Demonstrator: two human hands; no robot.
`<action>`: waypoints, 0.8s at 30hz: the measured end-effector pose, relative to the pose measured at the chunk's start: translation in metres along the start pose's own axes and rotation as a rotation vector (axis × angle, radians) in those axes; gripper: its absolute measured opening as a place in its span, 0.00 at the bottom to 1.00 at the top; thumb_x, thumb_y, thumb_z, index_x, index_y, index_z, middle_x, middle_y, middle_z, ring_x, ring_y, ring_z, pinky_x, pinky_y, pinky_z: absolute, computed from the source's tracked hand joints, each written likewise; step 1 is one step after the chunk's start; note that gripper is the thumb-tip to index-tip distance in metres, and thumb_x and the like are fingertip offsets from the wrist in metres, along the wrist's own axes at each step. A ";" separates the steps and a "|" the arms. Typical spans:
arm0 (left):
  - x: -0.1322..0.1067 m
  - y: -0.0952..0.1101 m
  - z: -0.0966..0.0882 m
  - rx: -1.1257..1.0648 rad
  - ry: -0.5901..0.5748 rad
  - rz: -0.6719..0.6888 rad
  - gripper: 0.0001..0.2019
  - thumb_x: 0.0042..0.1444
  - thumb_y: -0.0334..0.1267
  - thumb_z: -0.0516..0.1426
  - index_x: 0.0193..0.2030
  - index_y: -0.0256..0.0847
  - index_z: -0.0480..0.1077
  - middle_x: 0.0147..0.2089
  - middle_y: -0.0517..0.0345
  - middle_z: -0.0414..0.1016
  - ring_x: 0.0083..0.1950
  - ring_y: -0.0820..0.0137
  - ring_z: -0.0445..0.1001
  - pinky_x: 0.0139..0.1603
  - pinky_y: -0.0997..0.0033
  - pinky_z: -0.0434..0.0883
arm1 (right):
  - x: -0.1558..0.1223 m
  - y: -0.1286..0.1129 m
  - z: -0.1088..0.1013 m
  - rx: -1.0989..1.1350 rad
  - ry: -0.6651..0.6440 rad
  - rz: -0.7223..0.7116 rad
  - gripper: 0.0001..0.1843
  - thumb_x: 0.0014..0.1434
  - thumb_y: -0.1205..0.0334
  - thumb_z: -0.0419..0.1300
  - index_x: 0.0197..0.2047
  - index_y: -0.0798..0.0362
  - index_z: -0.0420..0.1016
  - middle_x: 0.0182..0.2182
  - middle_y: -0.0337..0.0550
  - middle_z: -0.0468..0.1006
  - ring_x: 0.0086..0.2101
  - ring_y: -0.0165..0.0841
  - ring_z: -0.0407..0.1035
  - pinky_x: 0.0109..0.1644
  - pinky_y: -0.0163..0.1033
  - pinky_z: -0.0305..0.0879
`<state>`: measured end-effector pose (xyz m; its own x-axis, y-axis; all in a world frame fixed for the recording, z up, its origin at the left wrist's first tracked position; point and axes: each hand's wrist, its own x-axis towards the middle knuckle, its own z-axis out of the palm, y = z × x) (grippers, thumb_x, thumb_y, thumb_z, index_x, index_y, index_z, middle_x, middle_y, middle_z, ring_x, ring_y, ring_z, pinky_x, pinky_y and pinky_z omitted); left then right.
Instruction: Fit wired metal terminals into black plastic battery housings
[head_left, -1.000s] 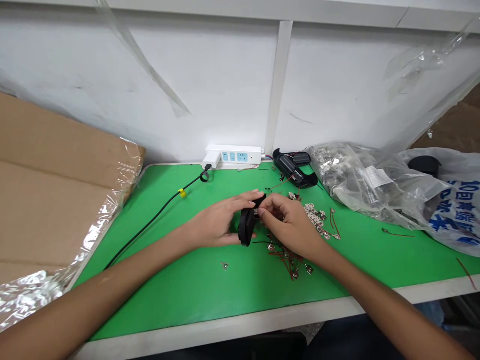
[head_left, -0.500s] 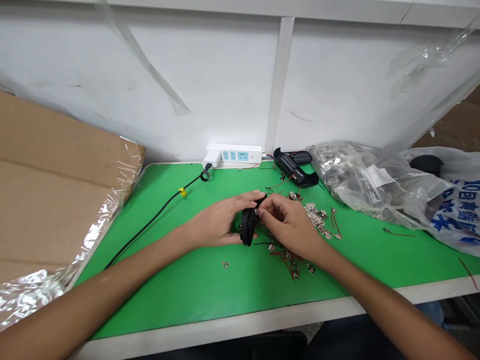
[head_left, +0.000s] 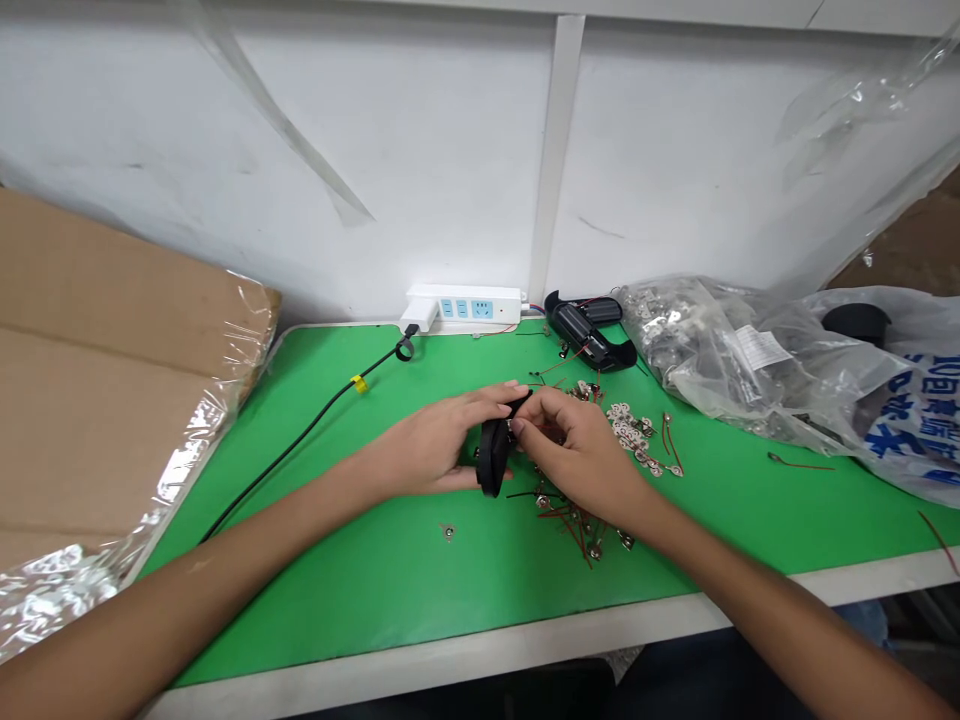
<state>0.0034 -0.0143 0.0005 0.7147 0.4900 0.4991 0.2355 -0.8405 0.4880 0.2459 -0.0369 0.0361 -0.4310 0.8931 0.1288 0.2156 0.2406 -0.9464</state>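
My left hand is wrapped round a small black plastic housing, held just above the green mat. My right hand meets it from the right, thumb and forefinger pinched at the housing's top edge on something too small to name. Under and behind my right hand lies a scatter of small metal contacts with red wires. One loose metal contact lies on the mat in front of my left hand.
A white power strip sits against the wall with a black cable running left. Another black housing lies behind. Clear plastic bags of parts fill the right side. A wrapped cardboard box stands at left.
Both hands stay together on the black housing; only the view has shifted slightly.
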 end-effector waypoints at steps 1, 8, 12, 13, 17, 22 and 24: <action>0.000 0.000 0.000 0.000 -0.002 0.002 0.42 0.58 0.38 0.72 0.74 0.49 0.56 0.77 0.34 0.62 0.77 0.50 0.65 0.73 0.41 0.71 | 0.000 0.000 0.000 -0.006 0.004 -0.007 0.06 0.68 0.63 0.59 0.36 0.51 0.74 0.28 0.34 0.73 0.28 0.30 0.65 0.31 0.36 0.57; 0.000 0.001 0.000 -0.014 -0.003 -0.019 0.42 0.57 0.39 0.72 0.74 0.50 0.58 0.77 0.37 0.62 0.76 0.50 0.66 0.73 0.41 0.71 | -0.001 0.001 0.000 -0.031 0.013 -0.016 0.06 0.65 0.66 0.60 0.34 0.50 0.70 0.27 0.33 0.73 0.27 0.30 0.65 0.30 0.36 0.55; 0.001 0.002 -0.001 -0.006 -0.017 -0.018 0.41 0.58 0.39 0.71 0.74 0.49 0.57 0.77 0.35 0.62 0.76 0.49 0.66 0.72 0.40 0.72 | -0.001 0.000 -0.001 -0.041 0.008 -0.021 0.07 0.64 0.66 0.60 0.33 0.50 0.69 0.27 0.33 0.73 0.27 0.29 0.64 0.30 0.36 0.54; 0.001 0.003 -0.001 -0.003 -0.019 -0.015 0.41 0.58 0.39 0.71 0.73 0.50 0.57 0.77 0.35 0.62 0.76 0.49 0.66 0.72 0.40 0.72 | -0.001 -0.001 -0.001 -0.047 0.008 -0.025 0.08 0.64 0.66 0.60 0.32 0.50 0.69 0.27 0.33 0.73 0.27 0.29 0.64 0.30 0.36 0.54; 0.003 0.004 -0.001 0.002 -0.025 -0.006 0.39 0.59 0.39 0.71 0.73 0.49 0.57 0.77 0.33 0.62 0.76 0.50 0.67 0.72 0.41 0.72 | -0.001 -0.002 -0.001 -0.060 0.004 -0.030 0.09 0.64 0.67 0.60 0.31 0.50 0.68 0.26 0.33 0.72 0.27 0.29 0.63 0.30 0.36 0.54; 0.002 0.002 -0.001 -0.024 -0.029 0.001 0.41 0.58 0.38 0.71 0.74 0.49 0.57 0.77 0.33 0.62 0.77 0.49 0.65 0.74 0.40 0.70 | -0.001 -0.002 -0.002 -0.057 -0.008 -0.030 0.08 0.64 0.66 0.59 0.31 0.50 0.69 0.26 0.33 0.72 0.27 0.29 0.64 0.30 0.36 0.55; 0.001 0.001 -0.002 -0.017 -0.037 0.010 0.42 0.59 0.37 0.71 0.74 0.49 0.56 0.77 0.33 0.61 0.78 0.49 0.64 0.74 0.40 0.69 | -0.001 -0.003 -0.002 -0.054 -0.020 -0.030 0.08 0.65 0.66 0.59 0.33 0.50 0.71 0.27 0.34 0.73 0.27 0.29 0.64 0.31 0.36 0.55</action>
<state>0.0034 -0.0147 0.0028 0.7408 0.4723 0.4776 0.2170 -0.8413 0.4952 0.2475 -0.0379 0.0392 -0.4553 0.8776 0.1500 0.2489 0.2872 -0.9250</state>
